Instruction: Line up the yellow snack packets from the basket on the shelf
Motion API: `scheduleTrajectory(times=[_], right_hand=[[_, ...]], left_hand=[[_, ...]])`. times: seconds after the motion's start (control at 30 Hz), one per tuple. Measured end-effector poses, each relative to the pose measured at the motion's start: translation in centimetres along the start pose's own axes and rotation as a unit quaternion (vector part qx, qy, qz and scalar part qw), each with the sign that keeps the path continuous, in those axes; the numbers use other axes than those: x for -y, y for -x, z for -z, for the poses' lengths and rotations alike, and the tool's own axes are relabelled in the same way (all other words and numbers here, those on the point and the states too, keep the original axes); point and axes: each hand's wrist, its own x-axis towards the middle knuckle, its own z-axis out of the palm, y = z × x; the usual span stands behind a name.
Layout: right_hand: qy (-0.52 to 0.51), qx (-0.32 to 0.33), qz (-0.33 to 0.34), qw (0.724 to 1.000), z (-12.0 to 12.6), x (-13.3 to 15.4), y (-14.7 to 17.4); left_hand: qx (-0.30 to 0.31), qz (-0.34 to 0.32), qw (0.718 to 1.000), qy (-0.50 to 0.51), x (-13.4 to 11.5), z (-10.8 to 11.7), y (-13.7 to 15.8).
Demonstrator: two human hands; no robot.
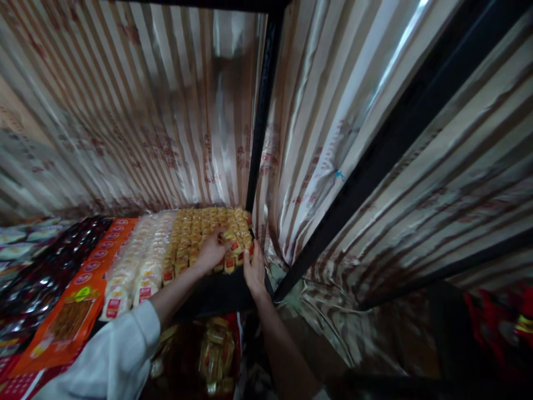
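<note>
Small gold-wrapped snack packets (195, 225) stand in tight rows on a dark shelf (225, 294). My left hand (211, 251) reaches over the right part of these rows, its fingers curled on a gold packet (234, 244) with a red mark. Blur and shade partly hide the fingertips. At the right end of the rows, my right hand (255, 269) lies upright along the side with its fingers stretched out. Its thumb touches or nearly touches the nearest packets; I cannot tell which.
White packets (144, 278), an orange snack bag (79, 305) and dark shiny packs (45, 266) line the shelf leftward. Below is a box with more gold packets (216, 350). A black upright post (262, 111) stands behind; striped sheeting (187, 122) hangs around.
</note>
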Motion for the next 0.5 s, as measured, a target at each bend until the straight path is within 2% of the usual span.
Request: scheduleTrajectory(times=[0.23, 0.37, 0.5], right_hand=[[0.024, -0.005, 0.026, 0.999, -1.6, -2.0, 0.1], [0.032, -0.014, 0.028, 0.999, -1.8, -2.4, 0.2], [0.028, -0.017, 0.039, 0.999, -1.7, -2.5, 0.1]], left_hand=[[-0.015, -0.014, 0.999, -0.043, -2.9, -2.9, -5.8], [-0.016, -0.054, 0.994, -0.097, -3.2, -5.0, -8.5], [0.022, -0.099, 0.983, -0.152, -3.0, -6.8, -10.2]])
